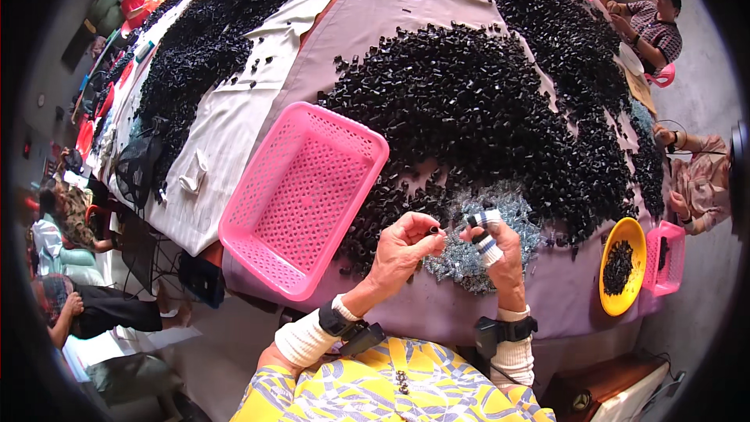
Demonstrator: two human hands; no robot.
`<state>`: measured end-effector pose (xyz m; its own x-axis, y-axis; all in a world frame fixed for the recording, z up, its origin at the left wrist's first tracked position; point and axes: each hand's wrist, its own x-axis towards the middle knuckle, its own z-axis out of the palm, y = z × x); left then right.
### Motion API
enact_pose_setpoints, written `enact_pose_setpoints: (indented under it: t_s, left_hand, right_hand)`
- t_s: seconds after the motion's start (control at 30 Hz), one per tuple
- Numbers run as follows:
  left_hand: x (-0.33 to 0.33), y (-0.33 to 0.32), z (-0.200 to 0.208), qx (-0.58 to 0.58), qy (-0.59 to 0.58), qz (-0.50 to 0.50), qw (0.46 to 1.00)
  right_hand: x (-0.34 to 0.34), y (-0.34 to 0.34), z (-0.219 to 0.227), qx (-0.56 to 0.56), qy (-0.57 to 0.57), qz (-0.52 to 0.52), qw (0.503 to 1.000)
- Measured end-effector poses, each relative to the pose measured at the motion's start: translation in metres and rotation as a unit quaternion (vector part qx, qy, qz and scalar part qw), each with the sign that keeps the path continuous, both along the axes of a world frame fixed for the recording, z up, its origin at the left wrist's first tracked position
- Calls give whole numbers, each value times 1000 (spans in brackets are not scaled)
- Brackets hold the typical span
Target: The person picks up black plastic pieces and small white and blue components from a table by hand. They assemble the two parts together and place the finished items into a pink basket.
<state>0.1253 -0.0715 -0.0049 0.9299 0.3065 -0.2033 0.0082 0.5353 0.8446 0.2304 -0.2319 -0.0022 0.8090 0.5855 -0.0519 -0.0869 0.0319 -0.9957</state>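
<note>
My left hand is closed in a pinch on a small black tube-like piece at its fingertips. Close by on the right, my right hand has its fingers bent together, with striped cloth covers on some of them; whatever they grip is too small to make out. Beneath and between both hands lies a heap of small clear bluish pieces. Just beyond it spreads a wide pile of small black pieces of the same sort as the held one.
A pink perforated basket stands left of my hands. At the right edge are a yellow bowl with black pieces and a smaller pink basket. More black pieces cover the far left. Other people sit around the table.
</note>
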Motion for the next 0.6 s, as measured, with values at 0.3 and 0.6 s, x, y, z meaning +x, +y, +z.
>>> enact_pose_setpoints:
  t_s: [0.3,0.6]
  left_hand:
    - [-5,-8,7,243,-78,33,966]
    - [1,-7,3,127,-7,31,991]
  right_hand:
    - [-14,17,12,-91,34,79,992]
    - [-5,10,-7,-124,-155,87,976]
